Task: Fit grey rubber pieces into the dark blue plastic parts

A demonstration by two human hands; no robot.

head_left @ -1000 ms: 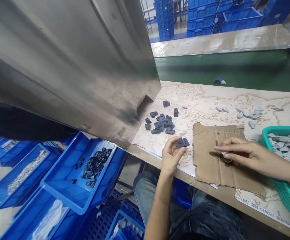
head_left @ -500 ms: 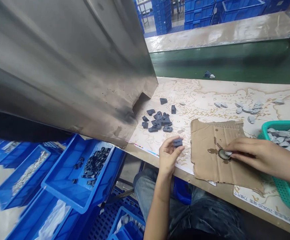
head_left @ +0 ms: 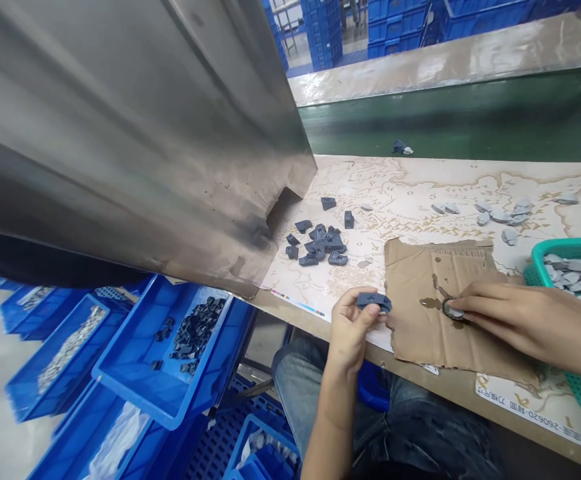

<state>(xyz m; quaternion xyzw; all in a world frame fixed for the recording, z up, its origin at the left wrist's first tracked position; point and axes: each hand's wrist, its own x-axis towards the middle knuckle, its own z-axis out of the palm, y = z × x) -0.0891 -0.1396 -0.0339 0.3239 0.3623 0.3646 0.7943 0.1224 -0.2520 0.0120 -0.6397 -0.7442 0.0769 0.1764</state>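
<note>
My left hand point(head_left: 353, 327) pinches a dark blue-grey plastic part point(head_left: 373, 301) between thumb and fingers, just off the cardboard's left edge. My right hand point(head_left: 495, 310) is closed over a small round cap point(head_left: 447, 309) on the brown cardboard piece point(head_left: 415, 340). Between its fingertips a pale grey chip point(head_left: 455, 311) partly shows, at the cap's opening. Wet dark spots mark the cardboard beside the cap. Several similar dark parts point(head_left: 320, 243) lie in a loose pile on the map-printed sheet, to the left beyond my left hand.
A green basket point(head_left: 545, 257) of pale grey chips stands at right, with loose chips point(head_left: 500, 217) behind the cardboard. A metal panel point(head_left: 195, 147) rises at left. Beyond the table runs a green conveyor belt point(head_left: 450, 123). Blue bins point(head_left: 170, 410) stand low at left.
My left hand has moved slightly right and turned the dark part, so its longer side shows. My right fingertips have come lower over the cap with the chip. The view has shifted a little.
</note>
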